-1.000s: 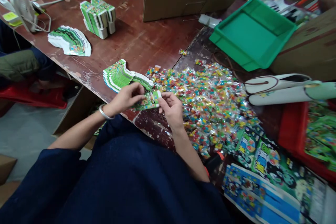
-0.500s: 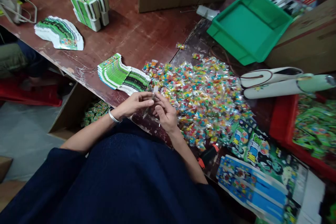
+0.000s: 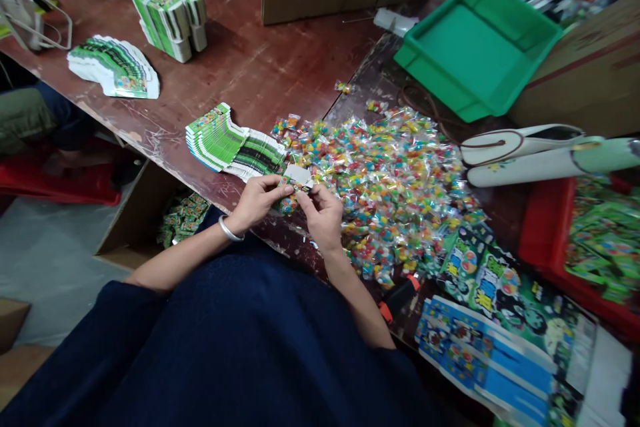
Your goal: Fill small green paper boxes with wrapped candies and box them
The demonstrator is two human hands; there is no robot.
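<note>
Between my two hands is a small printed candy box with a white flap standing up at its far end. My left hand pinches its left side, and a silver bangle circles that wrist. Fingers and thumb of my right hand close on its right side. Just beyond the left hand lies a fanned row of flat green cartons. A wide heap of clear-wrapped colourful candies spreads out to the right of my hands.
A green plastic tray tilts at the back right. Stacked green cartons and another fan of them lie at the left. A red bin holds green packets. Below the table edge, a cardboard box contains small boxes. Another person's leg shows far left.
The box has turned and opened out between my fingers, so its white flap and printed face now show. My right hand has shifted slightly right, its fingers closing on the box.
</note>
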